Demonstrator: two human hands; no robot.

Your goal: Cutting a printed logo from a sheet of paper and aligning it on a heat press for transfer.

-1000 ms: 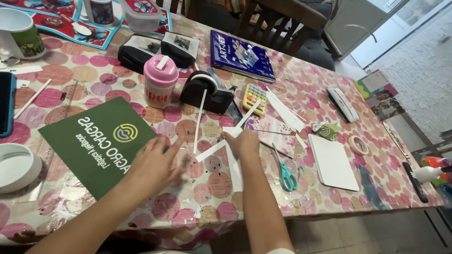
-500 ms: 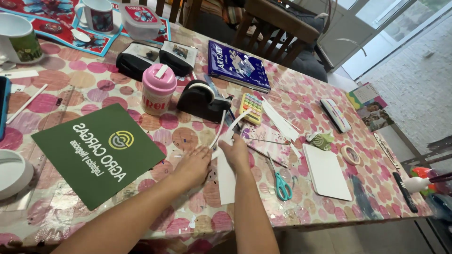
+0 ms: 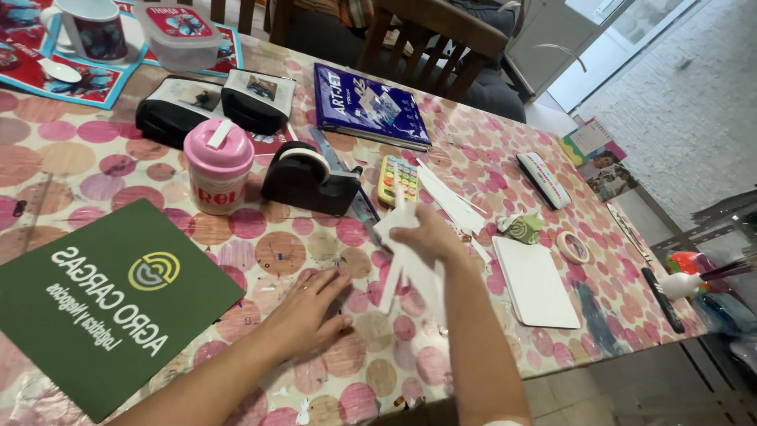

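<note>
Nearest the camera, the left hand [image 3: 303, 312] is laid flat on the worktop [image 3: 95, 170], palm down with its fingers spread and nothing held in it. Just to its right, the right hand [image 3: 430, 237] is raised a little above the surface and closed around white paper strips [image 3: 406, 276], which are gripped at their upper part and left hanging down below the hand, partly over the dotted cloth. A green sheet [image 3: 102, 304] with white print is seen lying flat at the near left, well apart from both hands. To the right of the right hand, a blank white card [image 3: 536, 280] is laid flat, and a small roll of tape [image 3: 573, 246] is found just beyond its far corner, with a crumpled green wrapper [image 3: 522, 227] beside that. Further away, in the middle of the worktop, a pink cup [image 3: 218, 166] with a lid is stood upright, and a black tape dispenser [image 3: 307, 180] is placed just to its right. A small yellow paint set [image 3: 397, 179] is seen past the dispenser, with more white strips [image 3: 449, 197] lying next to it. At the far side, two black pouches [image 3: 213, 106] are set side by side, a blue book [image 3: 369, 106] is laid flat to their right, and a mug [image 3: 91, 30] is stood at the far left corner.
</note>
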